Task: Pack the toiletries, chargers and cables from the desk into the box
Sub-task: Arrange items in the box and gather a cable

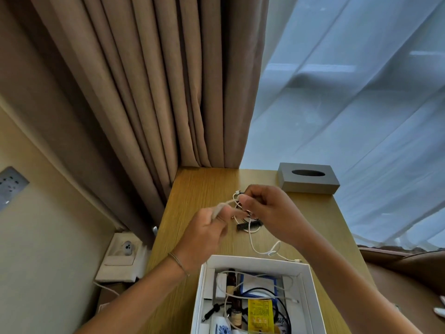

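Wooden desk [204, 189] fills the centre, the box [310, 285] at the bottom. Both hands pinch the white cable [252, 242]: left hand [207, 230] blurred, right hand [267, 208] higher. Its loose tail hangs down toward the box.

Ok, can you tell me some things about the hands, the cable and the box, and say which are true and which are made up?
1. Both hands hold a white cable above the desk. True: the left hand and right hand both grip it.
2. The white box is empty. False: it holds cables, small bottles and a yellow packet.
3. The grey tissue box sits at the desk's far end. True.
4. The whole cable is in the box. False: its tail lies on the desk.
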Demonstrator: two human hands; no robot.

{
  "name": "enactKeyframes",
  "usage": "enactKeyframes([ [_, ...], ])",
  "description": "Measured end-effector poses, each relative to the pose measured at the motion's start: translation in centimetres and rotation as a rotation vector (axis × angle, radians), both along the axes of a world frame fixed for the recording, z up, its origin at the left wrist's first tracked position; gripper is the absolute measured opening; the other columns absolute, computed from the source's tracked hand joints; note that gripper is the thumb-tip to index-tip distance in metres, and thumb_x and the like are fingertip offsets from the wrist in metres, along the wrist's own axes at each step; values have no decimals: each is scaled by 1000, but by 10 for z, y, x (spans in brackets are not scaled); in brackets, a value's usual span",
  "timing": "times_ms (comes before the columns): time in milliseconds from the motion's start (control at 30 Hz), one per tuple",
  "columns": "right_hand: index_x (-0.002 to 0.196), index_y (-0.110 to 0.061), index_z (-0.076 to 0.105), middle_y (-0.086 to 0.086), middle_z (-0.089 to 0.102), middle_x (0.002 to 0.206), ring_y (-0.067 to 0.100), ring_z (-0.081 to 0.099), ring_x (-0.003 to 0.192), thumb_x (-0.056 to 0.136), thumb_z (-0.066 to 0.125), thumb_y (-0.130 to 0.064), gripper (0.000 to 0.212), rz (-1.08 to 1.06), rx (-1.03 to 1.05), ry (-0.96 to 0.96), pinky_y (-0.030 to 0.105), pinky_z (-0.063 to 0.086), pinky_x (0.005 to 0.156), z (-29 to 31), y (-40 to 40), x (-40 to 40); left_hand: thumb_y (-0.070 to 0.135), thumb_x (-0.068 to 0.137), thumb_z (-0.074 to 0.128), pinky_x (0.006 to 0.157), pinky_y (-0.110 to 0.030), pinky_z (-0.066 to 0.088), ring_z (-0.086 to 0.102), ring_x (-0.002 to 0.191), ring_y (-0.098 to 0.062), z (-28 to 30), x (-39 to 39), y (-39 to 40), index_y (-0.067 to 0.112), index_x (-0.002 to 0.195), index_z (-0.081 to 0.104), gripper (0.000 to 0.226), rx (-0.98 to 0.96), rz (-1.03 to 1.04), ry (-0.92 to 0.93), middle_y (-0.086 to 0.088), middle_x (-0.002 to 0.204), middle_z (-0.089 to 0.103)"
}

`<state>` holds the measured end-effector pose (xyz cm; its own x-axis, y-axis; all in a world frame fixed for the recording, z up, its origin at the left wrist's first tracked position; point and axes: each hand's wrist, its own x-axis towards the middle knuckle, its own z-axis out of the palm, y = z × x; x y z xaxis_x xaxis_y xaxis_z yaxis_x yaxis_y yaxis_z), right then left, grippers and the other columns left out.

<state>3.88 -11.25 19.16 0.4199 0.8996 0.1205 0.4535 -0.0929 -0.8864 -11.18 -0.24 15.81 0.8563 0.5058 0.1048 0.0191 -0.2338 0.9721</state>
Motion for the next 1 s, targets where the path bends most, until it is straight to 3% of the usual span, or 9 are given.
enactKeyframes([
  [133, 74, -23, 62, -6, 54, 61, 10, 48, 55, 103, 53, -30, 31, -15, -98, 97, 32, 42, 56, -30, 1, -16, 45, 101, 35, 45, -25, 38, 51, 53, -18, 9, 6, 7, 10, 106, 74, 53, -230, 251, -139, -11, 80, 68],
  [267, 75, -28, 59, -7, 54, 66, 8, 48, 57, 104, 48, -31, 31, 89, -197, 179, 31, 43, 58, -56, 3, -56, 47, 104, 28, 81, -41, 56, 73, 90, -29, 24, 15, 16, 16, 82, 71, 58, -418, 284, -246, -12, 91, 77],
  [333, 75, -28, 57, -4, 53, 69, 11, 48, 60, 105, 47, -33, 32, 118, -207, 149, 33, 43, 60, -61, 2, -73, 54, 100, 35, 57, -36, 57, 67, 60, -28, 29, 19, 18, 17, 73, 64, 54, -547, 320, -263, -9, 66, 66],
  [400, 76, -26, 58, -5, 51, 67, 9, 47, 58, 105, 46, -37, 34, 158, -245, 54, 30, 42, 59, -61, -3, -80, 56, 99, 37, 36, -24, 39, 45, 37, -17, 26, 21, 19, 17, 71, 57, 53, -458, 383, -226, -3, 51, 48],
  [500, 81, -21, 62, -11, 52, 58, 3, 46, 50, 102, 46, -45, 36, 252, -308, -121, 18, 37, 52, -45, -13, -77, 50, 103, 33, 35, -23, 26, 31, 36, -13, 12, 20, 22, 12, 73, 51, 52, -154, 412, -141, -1, 49, 37],
  [633, 77, -33, 59, -14, 56, 60, 3, 45, 52, 100, 56, -37, 24, 220, -224, -23, 18, 42, 52, -3, -24, -54, 54, 98, 30, 46, -26, 29, 31, 47, -8, -2, 10, 18, 12, 74, 48, 51, 21, 244, -45, 2, 57, 34],
  [800, 77, -23, 64, -8, 52, 59, 17, 48, 57, 97, 64, -24, 20, 104, 33, 112, 36, 44, 59, 37, -21, -17, 99, 61, 25, 44, -16, 32, 36, 47, -4, -7, -1, 3, 6, 77, 54, 100, -122, -103, 33, 1, 59, 42],
  [900, 76, -16, 64, -9, 48, 55, 10, 44, 52, 96, 66, -23, 22, 27, 157, 55, 23, 41, 54, 45, -13, -2, 92, 68, 41, 39, -18, 23, 27, 46, -7, 0, 1, -1, 14, 81, 52, 79, -222, -371, 67, 4, 59, 39],
  [1000, 74, -23, 62, -11, 49, 55, 3, 42, 50, 97, 64, -26, 23, -89, 177, -52, 15, 40, 52, 41, -6, 4, 73, 84, 54, 38, -17, 26, 30, 44, -8, 7, 5, 0, 12, 81, 59, 61, -223, -410, 43, 0, 60, 40],
])
